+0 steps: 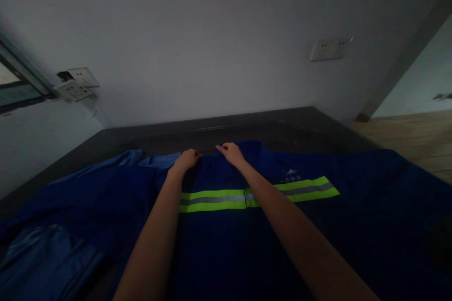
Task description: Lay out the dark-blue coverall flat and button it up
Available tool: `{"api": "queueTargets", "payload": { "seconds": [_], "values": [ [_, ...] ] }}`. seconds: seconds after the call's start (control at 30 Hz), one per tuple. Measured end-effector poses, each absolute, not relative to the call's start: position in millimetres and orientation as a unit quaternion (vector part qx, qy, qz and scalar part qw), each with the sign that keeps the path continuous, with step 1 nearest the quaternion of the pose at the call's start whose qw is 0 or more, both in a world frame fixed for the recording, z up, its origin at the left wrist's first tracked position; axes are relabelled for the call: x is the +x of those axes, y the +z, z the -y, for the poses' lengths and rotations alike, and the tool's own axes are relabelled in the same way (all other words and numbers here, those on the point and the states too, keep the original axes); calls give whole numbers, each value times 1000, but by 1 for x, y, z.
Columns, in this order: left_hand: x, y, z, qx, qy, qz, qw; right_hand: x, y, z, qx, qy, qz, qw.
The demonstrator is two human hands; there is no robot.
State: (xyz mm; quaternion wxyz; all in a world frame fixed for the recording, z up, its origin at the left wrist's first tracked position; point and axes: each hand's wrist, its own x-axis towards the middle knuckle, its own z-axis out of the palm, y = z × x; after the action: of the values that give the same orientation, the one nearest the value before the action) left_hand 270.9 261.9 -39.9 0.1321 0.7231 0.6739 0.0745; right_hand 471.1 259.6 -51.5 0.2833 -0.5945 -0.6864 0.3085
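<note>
A dark blue work jacket (pixel 219 235) lies spread out, front side up, with a yellow-green and grey reflective band (pixel 212 200) across its chest and a small white logo on the right. At the shoulder left of the collar, my left hand (pixel 189 158) is closed with its fingertips pinching the fabric edge. My right hand (pixel 231 151) pinches the collar near its middle. Both forearms reach across the jacket, hiding parts of the band. The sleeves stretch out to both sides.
Lighter blue cloth (pixel 49 258) lies at the lower left, with more beside the left sleeve. The dark tabletop (pixel 247 124) meets a white wall carrying a socket plate (pixel 330 49). Loose sockets (pixel 76 87) hang at the left near a window. Wooden floor (pixel 406 136) shows at right.
</note>
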Motion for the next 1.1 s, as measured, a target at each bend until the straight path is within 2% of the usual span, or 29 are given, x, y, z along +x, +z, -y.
{"api": "queueTargets", "payload": {
  "seconds": [0.27, 0.6, 0.8, 1.1],
  "values": [
    [299, -34, -260, 755, 147, -625, 133, 490, -30, -258, -536, 432, 695, 210],
    [326, -51, -257, 751, 214, -603, 162, 476, -40, -263, -580, 355, 701, 217],
    [325, -69, -261, 725, 256, -619, 164, 480, -32, -257, -569, 383, 709, 164],
    [322, -65, -267, 721, 256, -607, 214, 485, -32, -257, -569, 391, 708, 148]
  ]
}}
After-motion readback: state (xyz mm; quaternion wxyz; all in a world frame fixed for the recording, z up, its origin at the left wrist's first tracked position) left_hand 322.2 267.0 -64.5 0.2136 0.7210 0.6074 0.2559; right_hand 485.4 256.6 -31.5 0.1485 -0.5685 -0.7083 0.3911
